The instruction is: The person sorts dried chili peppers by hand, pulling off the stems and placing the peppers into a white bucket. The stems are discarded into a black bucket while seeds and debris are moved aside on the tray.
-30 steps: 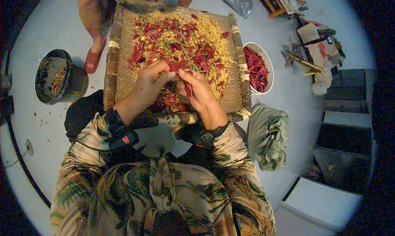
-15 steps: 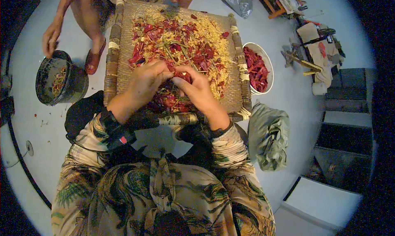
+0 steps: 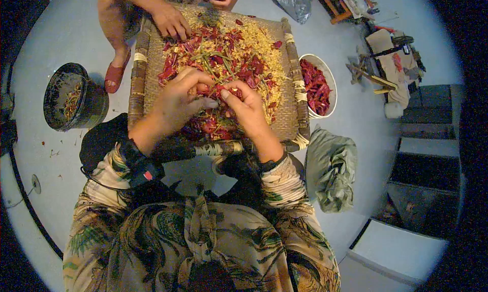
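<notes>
Red dried chilli peppers (image 3: 251,70) and loose yellow seeds (image 3: 267,42) lie over a woven tray (image 3: 290,101) in front of me. My right hand (image 3: 244,104) pinches a piece of red dried chilli (image 3: 219,90) between thumb and forefinger, above the tray's near half. Just left of that piece, my left hand (image 3: 180,98) has its thumb and forefinger apart, with red bits showing behind them. Thin stalks (image 3: 216,60) rest on the heap beyond my hands.
Across the tray, another person's hand (image 3: 172,21) reaches onto the heap. A black bucket (image 3: 94,106) with stalks stands left. At right are a white bucket (image 3: 333,91) of red chilli pieces and a crumpled grey-green bag (image 3: 333,165). A plastic bag (image 3: 300,4) lies beyond.
My hands have drawn slightly apart, and my left thumb and forefinger have spread. The other person's hand has moved from above the black bucket to the far left of the heap.
</notes>
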`<state>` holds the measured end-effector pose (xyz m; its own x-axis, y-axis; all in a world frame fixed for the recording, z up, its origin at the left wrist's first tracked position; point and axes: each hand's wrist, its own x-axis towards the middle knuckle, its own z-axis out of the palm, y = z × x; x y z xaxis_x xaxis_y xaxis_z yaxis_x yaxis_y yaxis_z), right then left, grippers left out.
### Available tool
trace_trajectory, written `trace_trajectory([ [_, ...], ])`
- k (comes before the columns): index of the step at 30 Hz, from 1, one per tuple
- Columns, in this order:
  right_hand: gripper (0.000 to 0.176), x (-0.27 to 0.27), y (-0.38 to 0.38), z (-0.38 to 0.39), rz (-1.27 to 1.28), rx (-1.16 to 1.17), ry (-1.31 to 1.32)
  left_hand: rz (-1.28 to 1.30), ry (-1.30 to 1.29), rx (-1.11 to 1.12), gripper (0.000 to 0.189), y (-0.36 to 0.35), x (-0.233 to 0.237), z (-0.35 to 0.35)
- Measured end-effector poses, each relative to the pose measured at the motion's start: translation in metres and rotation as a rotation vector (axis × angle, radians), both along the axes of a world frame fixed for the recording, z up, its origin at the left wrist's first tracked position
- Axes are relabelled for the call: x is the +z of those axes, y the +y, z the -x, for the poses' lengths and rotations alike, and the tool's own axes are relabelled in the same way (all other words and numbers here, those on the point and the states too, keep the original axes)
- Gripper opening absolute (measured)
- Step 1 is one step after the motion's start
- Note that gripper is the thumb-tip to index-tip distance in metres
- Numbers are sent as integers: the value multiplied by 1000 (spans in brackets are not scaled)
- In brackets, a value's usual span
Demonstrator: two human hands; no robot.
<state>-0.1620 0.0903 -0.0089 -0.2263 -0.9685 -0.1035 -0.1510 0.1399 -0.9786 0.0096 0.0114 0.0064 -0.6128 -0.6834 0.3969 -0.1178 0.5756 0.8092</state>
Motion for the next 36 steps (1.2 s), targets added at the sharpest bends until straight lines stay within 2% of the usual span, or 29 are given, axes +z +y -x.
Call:
trace_trajectory([
  [1, 13, 4, 0, -2, -29, 6, -41, 52, 6, -16, 21, 0, 0, -1],
  [4, 13, 4, 0, -2, -68, 10, -134, -18, -7, -50, 19, 0, 0, -2],
  [8, 14, 2, 1, -1, -68, 56, -215, 99, 6, -27, 13, -1, -10, -1],
  [10, 14, 9, 2, -8, -37, 65, -150, 107, -42, 18, 11, 4, -9, -1],
  [14, 16, -3, 2, -6, 67, 94, -53, 95, -5, -35, 10, 4, -14, -2],
  [19, 17, 3, 4, -6, 3, 101, -34, 71, -20, -23, 8, 3, -12, -2],
  [22, 17, 7, 6, -3, -33, 140, -113, -81, 13, -46, 8, 2, -11, -3],
  [25, 16, 9, 6, -2, -37, 159, -189, -365, 86, -123, 9, 0, -16, -5],
  [28, 15, 11, 6, -3, -63, 134, -258, -481, 121, -175, 10, -3, -16, -6],
  [32, 15, 4, 5, -1, -96, 108, -200, -202, -40, -119, 11, -2, -7, -8],
  [34, 15, 2, 4, -1, -45, 146, -88, -96, -120, -109, 14, 0, -4, -9],
  [36, 16, -1, 4, -1, 0, 181, 22, -99, -148, -131, 14, 0, -6, -11],
])
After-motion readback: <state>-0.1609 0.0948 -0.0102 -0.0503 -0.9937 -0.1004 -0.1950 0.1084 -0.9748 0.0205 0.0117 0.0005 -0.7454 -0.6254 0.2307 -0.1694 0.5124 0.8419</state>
